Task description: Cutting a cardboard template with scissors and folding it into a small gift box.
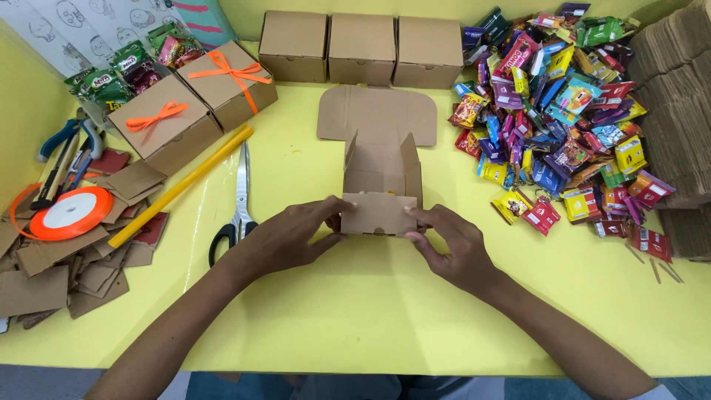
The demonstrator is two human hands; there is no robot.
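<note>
A half-folded brown cardboard box point(379, 194) sits on the yellow table point(355, 311) in the middle of the view, its lid flap lying flat behind it. My left hand point(285, 235) grips the box's front left corner with thumb and fingers. My right hand point(455, 244) pinches the front right corner. Both hands press the front wall of the box, whose side flaps stand upright.
Three closed plain boxes point(363, 48) line the back. Two boxes tied with orange bows point(196, 100) stand back left. Scissors point(238, 204), a yellow stick point(181, 187), an orange ribbon spool point(72, 212) and cardboard scraps point(67, 270) lie left. A pile of colourful candy packets point(563, 118) and stacked flat cardboard point(678, 96) fill the right.
</note>
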